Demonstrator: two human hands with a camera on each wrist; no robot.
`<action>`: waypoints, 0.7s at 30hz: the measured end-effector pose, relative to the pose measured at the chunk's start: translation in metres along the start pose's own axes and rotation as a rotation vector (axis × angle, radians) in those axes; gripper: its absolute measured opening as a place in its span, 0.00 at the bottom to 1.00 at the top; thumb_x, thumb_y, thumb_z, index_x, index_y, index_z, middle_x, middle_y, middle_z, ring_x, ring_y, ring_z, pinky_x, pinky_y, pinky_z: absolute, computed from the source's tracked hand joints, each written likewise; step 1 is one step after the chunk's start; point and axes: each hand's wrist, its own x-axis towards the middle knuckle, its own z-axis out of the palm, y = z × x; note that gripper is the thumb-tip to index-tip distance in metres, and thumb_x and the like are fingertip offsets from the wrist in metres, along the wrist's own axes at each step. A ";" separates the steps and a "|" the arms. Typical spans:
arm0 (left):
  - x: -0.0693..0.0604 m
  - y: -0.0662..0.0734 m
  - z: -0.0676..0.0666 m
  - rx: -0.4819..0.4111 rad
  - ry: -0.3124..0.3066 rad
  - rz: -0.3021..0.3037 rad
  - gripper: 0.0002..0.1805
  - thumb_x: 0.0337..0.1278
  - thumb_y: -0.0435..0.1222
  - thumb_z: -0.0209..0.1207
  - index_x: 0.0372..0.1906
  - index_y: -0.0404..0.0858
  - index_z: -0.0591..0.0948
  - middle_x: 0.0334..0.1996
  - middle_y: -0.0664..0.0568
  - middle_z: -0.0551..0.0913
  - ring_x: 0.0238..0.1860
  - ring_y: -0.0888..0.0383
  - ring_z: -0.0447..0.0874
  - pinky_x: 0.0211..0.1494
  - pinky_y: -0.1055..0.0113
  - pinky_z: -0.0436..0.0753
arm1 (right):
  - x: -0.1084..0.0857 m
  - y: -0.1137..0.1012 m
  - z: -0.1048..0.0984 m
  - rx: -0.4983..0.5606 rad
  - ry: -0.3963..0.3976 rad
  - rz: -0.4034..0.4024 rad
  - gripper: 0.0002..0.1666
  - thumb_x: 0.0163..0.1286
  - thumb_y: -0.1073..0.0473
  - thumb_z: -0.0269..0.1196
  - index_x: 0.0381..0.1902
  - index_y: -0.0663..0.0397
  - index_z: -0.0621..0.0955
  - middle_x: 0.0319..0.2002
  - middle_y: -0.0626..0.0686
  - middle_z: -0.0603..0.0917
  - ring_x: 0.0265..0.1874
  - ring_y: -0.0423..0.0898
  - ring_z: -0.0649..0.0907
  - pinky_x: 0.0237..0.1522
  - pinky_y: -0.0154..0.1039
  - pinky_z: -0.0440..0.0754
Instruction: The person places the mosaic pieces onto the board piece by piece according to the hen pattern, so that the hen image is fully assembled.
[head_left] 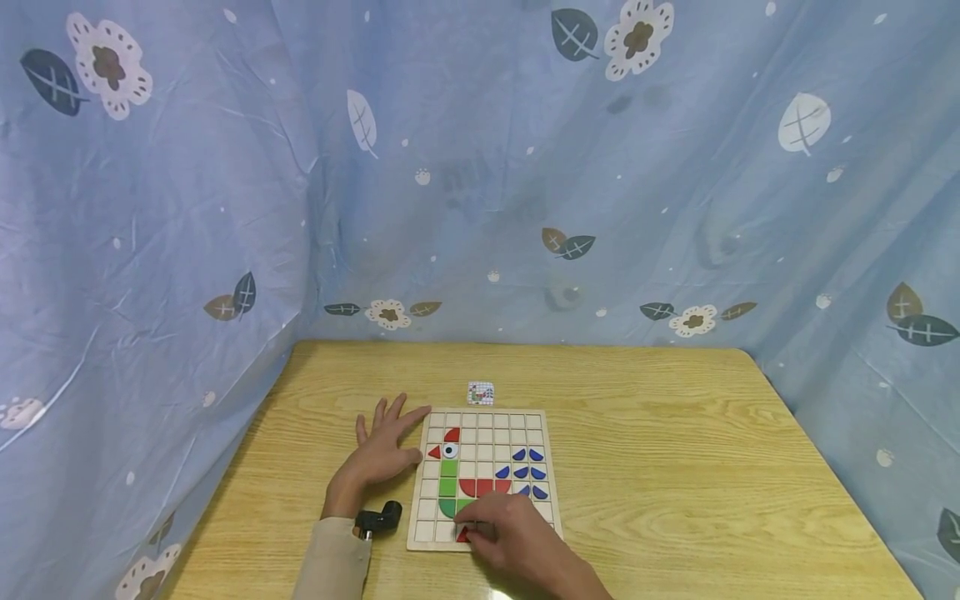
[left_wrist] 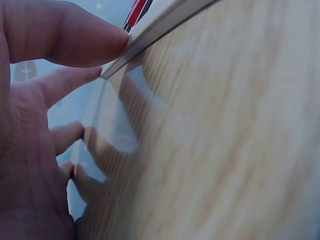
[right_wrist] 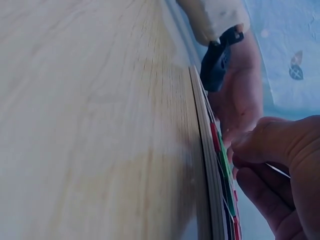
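A square wooden grid board [head_left: 424, 533] lies on the table, bearing flat pieces arranged like a bird. My left hand [head_left: 384, 454] is spread at its left side; the thumb [left_wrist: 95, 37] and index finger touch its edge. Over the lower part of the board is my right hand [head_left: 517, 533], thumb and fingers bent around a red triangle [head_left: 463, 535]. Whether they pinch it is unclear, as the fingertips hide the contact. Above this are a dark green quarter-round piece [head_left: 447, 507], green squares [head_left: 448, 468], red pieces [head_left: 485, 485] and a round eye piece [head_left: 450, 450].
Several blue half-round pieces [head_left: 519, 454] sit at the board's right side. Behind the board lies a small picture card [head_left: 481, 392] with a similar pattern. A black device [head_left: 379, 518] is mounted at the left wrist. Blue patterned cloth [head_left: 480, 208] hangs around the wooden table [head_left: 675, 467].
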 end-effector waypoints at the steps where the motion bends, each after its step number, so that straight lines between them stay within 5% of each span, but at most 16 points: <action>1: 0.000 0.000 0.000 -0.002 0.000 0.000 0.45 0.55 0.36 0.63 0.83 0.50 0.72 0.90 0.37 0.47 0.90 0.30 0.29 0.81 0.23 0.21 | 0.000 0.000 -0.001 0.008 -0.015 0.004 0.13 0.67 0.66 0.76 0.47 0.47 0.93 0.42 0.39 0.94 0.38 0.25 0.82 0.48 0.20 0.82; 6: 0.000 0.000 0.000 -0.008 -0.009 0.000 0.45 0.55 0.37 0.64 0.84 0.50 0.71 0.90 0.37 0.47 0.90 0.29 0.29 0.80 0.23 0.21 | -0.004 0.001 -0.003 0.026 -0.032 0.001 0.11 0.69 0.65 0.74 0.47 0.47 0.93 0.41 0.37 0.93 0.37 0.25 0.81 0.46 0.19 0.80; 11: -0.002 0.000 -0.009 -0.018 0.011 -0.010 0.43 0.62 0.36 0.62 0.85 0.48 0.69 0.90 0.34 0.47 0.89 0.27 0.31 0.82 0.23 0.25 | -0.007 0.012 -0.026 0.003 0.121 -0.068 0.12 0.65 0.67 0.75 0.46 0.51 0.92 0.41 0.44 0.95 0.40 0.36 0.91 0.49 0.26 0.87; 16: -0.017 0.015 -0.037 0.037 0.066 0.032 0.38 0.74 0.36 0.60 0.85 0.40 0.67 0.88 0.29 0.49 0.86 0.20 0.37 0.81 0.18 0.39 | -0.009 0.021 -0.085 -0.163 0.247 -0.034 0.17 0.64 0.64 0.78 0.51 0.51 0.91 0.47 0.47 0.95 0.48 0.44 0.94 0.52 0.40 0.92; 21: -0.046 0.043 -0.080 0.127 0.204 0.087 0.38 0.79 0.39 0.60 0.86 0.37 0.63 0.88 0.31 0.51 0.87 0.22 0.38 0.82 0.19 0.41 | -0.013 0.021 -0.149 -0.407 0.393 0.016 0.28 0.62 0.60 0.79 0.61 0.56 0.88 0.57 0.54 0.92 0.56 0.55 0.92 0.53 0.56 0.92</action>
